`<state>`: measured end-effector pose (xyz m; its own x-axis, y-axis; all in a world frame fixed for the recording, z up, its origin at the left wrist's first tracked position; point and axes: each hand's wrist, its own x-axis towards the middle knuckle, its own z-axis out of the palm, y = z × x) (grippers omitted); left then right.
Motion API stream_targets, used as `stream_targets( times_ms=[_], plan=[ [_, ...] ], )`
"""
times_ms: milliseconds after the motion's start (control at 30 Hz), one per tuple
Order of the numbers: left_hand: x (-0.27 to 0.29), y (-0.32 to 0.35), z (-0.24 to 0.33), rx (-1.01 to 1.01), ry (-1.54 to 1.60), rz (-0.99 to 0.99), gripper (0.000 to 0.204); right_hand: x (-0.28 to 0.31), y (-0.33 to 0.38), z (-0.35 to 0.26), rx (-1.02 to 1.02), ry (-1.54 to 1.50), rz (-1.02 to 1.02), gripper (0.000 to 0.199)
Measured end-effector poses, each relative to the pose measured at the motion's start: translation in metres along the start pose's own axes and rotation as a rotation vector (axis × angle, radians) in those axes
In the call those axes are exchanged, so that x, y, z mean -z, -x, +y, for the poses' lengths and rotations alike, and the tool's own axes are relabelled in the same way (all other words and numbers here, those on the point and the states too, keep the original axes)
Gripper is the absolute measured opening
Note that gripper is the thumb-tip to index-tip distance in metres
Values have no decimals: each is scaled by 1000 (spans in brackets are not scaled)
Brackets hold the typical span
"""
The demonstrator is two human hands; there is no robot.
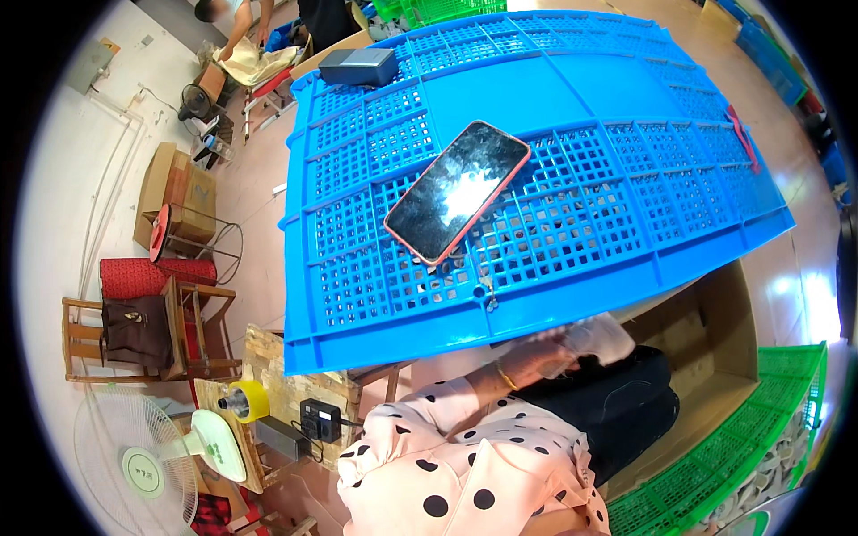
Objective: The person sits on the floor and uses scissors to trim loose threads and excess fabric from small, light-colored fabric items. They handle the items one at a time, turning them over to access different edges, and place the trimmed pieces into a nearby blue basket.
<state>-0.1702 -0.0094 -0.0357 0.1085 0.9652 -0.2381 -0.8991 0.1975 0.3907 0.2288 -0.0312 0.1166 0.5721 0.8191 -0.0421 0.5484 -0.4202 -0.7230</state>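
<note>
The pale, translucent item [601, 339] is below the front edge of the blue crate [572, 284], at 3 o'clock from the left hand [536, 355], against its fingers. Left forearm: extended across the body toward 2 o'clock, bracelet at the wrist, polka-dot sleeve [407, 424]. The hand is partly obscured; grip closure cannot be determined. Right-hand grip: cannot be determined. Crate: ribbed plastic, square mesh. The phone [458, 192], glossy rectangle, red rim, lies on the crate at 11 o'clock; the carton [728, 326], brown cardboard, stands at 3 o'clock.
</note>
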Motion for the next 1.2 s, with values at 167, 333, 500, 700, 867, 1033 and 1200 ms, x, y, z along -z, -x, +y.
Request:
stream_targets(
  times_ms=[167, 333, 500, 700, 867, 1033, 1200],
  plan=[
    [-65, -3, -44, 174, -13, -221, 24, -73, 34, 3, -234, -622, -452, 38],
    [-79, 0, -85, 232, -107, -417, 25, -119, 55, -16, -563, -1131, -666, 21],
    [-83, 1, -79, 383, -372, -466, 22, -109, 37, 0, -640, -1288, -469, 22],
    [-83, 13, -107, 267, -621, -626, 20, -90, 36, -8, -617, -1464, -547, 19],
    [-134, 18, -6, 200, -1196, -807, 20, -78, 35, 0, -677, -1212, -420, 18],
    [-188, 38, 51, -483, -635, -887, 18, -81, 97, -25, -229, -716, -579, 35],
    [-217, 43, 76, -642, -409, -1285, 14, -84, 89, -12, -249, -692, -683, 28]
  ],
)
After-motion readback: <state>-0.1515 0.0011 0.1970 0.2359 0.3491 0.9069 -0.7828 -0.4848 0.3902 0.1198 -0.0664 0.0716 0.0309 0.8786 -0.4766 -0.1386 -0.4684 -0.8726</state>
